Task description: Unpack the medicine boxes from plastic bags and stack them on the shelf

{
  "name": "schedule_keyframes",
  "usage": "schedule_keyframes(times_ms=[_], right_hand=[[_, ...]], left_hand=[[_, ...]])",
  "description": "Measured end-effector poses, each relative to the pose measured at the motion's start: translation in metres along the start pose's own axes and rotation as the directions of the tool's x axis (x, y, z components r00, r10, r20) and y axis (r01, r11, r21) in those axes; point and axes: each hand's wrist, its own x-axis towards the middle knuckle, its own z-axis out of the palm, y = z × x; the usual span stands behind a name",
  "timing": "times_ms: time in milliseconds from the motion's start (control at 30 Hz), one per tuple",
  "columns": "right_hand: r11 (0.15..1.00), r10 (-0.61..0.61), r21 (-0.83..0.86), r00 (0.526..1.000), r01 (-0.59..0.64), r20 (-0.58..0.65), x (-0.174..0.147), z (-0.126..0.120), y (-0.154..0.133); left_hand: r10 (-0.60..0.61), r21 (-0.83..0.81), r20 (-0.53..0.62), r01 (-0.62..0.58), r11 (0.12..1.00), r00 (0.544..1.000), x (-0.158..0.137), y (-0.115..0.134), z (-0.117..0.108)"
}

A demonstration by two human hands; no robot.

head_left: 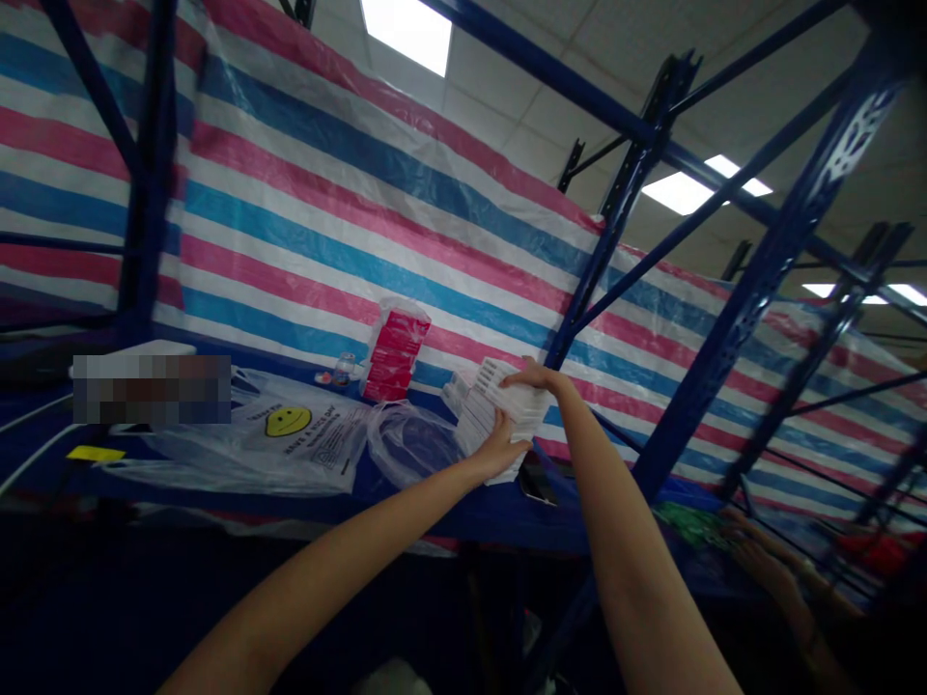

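A thick white stack of what look like printed cards or slips [474,420] is held upright, slightly tilted, above the blue shelf [463,516]. My left hand [499,452] grips its lower front, with the thumb and fingers closed around it. At the upper right edge of the same stack, my right hand [536,375] has its fingers bent over the top. Dark printed marks show along the stack's upper left side. Just below the stack lies a dark phone-like object [538,486]. Clear plastic wrap [409,444] spreads to the left of my left hand.
A white plastic bag with a yellow smiley [290,425] lies on the shelf. Behind are a red wrapped pack [395,355] and a small clear bottle [345,369]. A blue metal post [714,338] rises at right. Another person's hands [768,555] are near green material [691,524].
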Motion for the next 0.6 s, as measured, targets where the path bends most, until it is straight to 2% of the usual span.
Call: schedule_keyframes(times_ms=[133,333,500,600], right_hand=[[0.999,0.036,-0.001,0.999,-0.036,-0.019,-0.002,0.001,-0.002],[0.999,0.023,0.051,0.997,-0.019,-0.076,0.001,0.004,0.000],[0.996,0.027,0.090,0.989,-0.014,-0.145,0.003,0.009,0.002],[0.995,0.027,0.104,0.989,-0.012,-0.144,0.003,0.013,0.004]], left_hand=[[-0.021,0.092,0.025,0.018,0.996,0.999,-0.008,0.002,0.013],[-0.031,0.221,0.018,0.026,0.975,0.999,-0.012,0.008,0.012],[-0.020,0.194,0.013,0.017,0.981,1.000,-0.007,0.006,0.010],[0.001,0.212,0.017,-0.004,0.977,1.000,-0.008,0.001,0.012]])
